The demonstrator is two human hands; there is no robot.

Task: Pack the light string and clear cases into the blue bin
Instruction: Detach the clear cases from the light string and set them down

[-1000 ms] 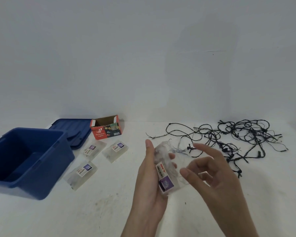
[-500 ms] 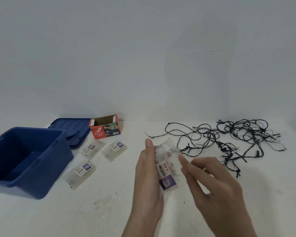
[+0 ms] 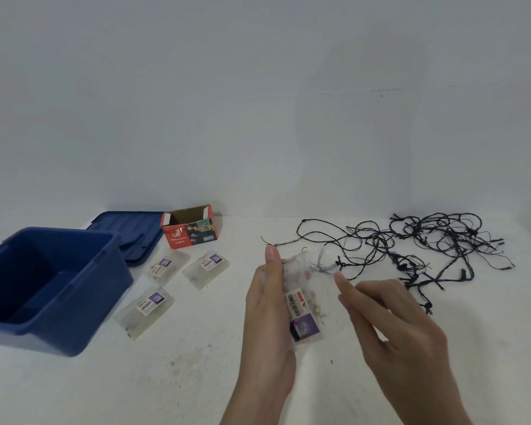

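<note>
My left hand (image 3: 267,317) holds a clear case (image 3: 304,314) with a white and purple label upright above the table. My right hand (image 3: 396,332) is just right of it, and its straight index fingertip touches the case's clear side. Three more clear cases lie flat on the table: two at the back (image 3: 169,266) (image 3: 207,268) and one nearer (image 3: 146,309). The blue bin (image 3: 83,317) stands open at the left. The black light string (image 3: 426,246) lies tangled at the back right.
The bin's blue lid (image 3: 126,228) lies behind the bin. Beside it a small red cardboard box (image 3: 190,227) marked Decorative Lights stands open. The white table meets a plain white wall at the back.
My right hand has come in from the right to the case, and its index finger now points up along the case's clear side. My left hand has tilted the case slightly.
</note>
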